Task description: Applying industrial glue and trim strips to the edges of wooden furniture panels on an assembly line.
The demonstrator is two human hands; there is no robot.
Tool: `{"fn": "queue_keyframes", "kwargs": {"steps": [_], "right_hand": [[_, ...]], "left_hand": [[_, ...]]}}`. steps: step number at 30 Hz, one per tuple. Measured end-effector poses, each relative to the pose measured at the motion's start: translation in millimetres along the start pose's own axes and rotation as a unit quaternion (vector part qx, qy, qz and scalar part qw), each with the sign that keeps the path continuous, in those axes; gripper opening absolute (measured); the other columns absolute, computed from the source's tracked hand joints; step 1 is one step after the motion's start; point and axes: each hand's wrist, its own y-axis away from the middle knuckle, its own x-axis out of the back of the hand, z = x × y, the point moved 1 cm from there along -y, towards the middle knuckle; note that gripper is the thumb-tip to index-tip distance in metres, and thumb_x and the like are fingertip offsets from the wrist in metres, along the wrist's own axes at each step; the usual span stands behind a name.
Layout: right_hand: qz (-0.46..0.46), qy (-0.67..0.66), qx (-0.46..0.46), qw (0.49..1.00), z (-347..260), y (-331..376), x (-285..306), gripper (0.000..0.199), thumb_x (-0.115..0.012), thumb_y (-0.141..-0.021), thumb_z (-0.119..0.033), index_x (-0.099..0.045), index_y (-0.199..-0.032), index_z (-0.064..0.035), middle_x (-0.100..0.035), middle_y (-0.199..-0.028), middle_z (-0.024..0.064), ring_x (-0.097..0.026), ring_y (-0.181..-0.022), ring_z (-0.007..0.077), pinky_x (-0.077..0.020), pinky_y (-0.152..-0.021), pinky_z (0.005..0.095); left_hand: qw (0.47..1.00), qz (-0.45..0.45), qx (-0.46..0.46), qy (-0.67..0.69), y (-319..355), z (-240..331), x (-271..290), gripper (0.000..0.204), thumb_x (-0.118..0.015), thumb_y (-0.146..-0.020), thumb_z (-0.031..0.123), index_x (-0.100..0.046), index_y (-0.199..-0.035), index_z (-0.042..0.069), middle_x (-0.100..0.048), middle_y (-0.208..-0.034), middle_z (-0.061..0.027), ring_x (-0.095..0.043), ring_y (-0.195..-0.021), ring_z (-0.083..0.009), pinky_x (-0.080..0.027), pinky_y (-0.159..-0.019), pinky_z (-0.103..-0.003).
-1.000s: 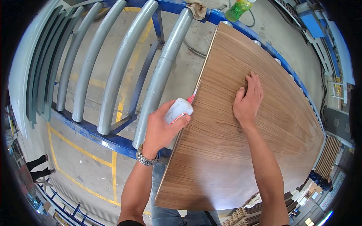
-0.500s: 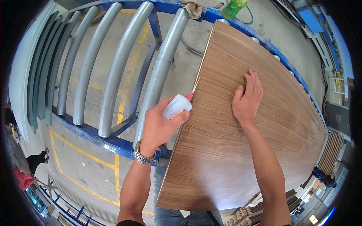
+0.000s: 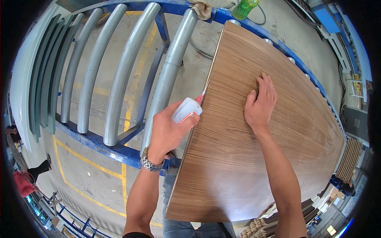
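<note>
A wood-grain panel (image 3: pixel 238 166) lies in front of me on a roller conveyor. In my left hand (image 3: pixel 164 129) is a small white squeeze bottle (image 3: pixel 186 110) with a red cap and a thin nozzle. The fingers are wrapped round it, and its nozzle tip meets the panel's left edge, pointing away from me. My right hand (image 3: pixel 260 104) rests palm down on the panel's upper face, fingers stretched forward and the thumb apart. Nothing is in it. What comes out of the nozzle, if anything, is too small to make out.
Bare steel rollers (image 3: pixel 119 75) in a blue frame (image 3: pixel 103 149) extend to the left. A rag (image 3: pixel 201 11) and a green bottle (image 3: pixel 245 8) sit at the far rail. Grey-green panels (image 3: pixel 49 75) stand at far left. Other people are at the far left and right edges.
Both hands and the squeeze bottle keep nearly the same place on the panel. The view has shifted very slightly, and a person at the far left has moved a little.
</note>
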Motion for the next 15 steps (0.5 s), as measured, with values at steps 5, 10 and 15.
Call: {"fn": "queue_keyframes", "kwargs": {"steps": [5,10,15], "right_hand": [[-0.002,-0.002,-0.002,1.0,-0.7,2.3,0.5,0.049,-0.058,-0.1,-0.012,-0.057,-0.147,-0.0031,-0.052,-0.163,0.0165,-0.042,-0.157,0.0381,-0.029,-0.129,0.0535],[-0.004,-0.006,-0.003,1.0,0.1,3.8,0.5,0.048,-0.058,-0.1,-0.012,-0.057,-0.147,-0.0031,-0.052,-0.163,0.0164,-0.041,-0.157,0.0381,-0.0288,-0.129,0.0537],[-0.008,-0.006,-0.004,1.0,3.9,0.6,-1.7,0.048,-0.057,-0.1,-0.012,-0.057,-0.147,-0.003,-0.052,-0.163,0.0164,-0.042,-0.157,0.0383,-0.0284,-0.129,0.0538]], "left_hand": [[1.0,-0.008,0.019,0.003,1.5,4.7,1.0,0.062,-0.09,-0.086,0.035,-0.074,-0.131,-0.005,-0.081,-0.099,-0.0216,-0.08,-0.089,-0.0247,-0.061,-0.081,-0.037],[1.0,-0.006,0.005,0.007,1.3,0.4,-1.4,0.062,-0.091,-0.086,0.035,-0.074,-0.131,-0.005,-0.081,-0.098,-0.0216,-0.08,-0.088,-0.0242,-0.061,-0.081,-0.037],[1.0,-0.009,0.011,0.009,-3.7,-0.6,-4.7,0.062,-0.091,-0.087,0.035,-0.074,-0.131,-0.005,-0.081,-0.098,-0.0215,-0.08,-0.089,-0.0241,-0.061,-0.081,-0.037]]}}
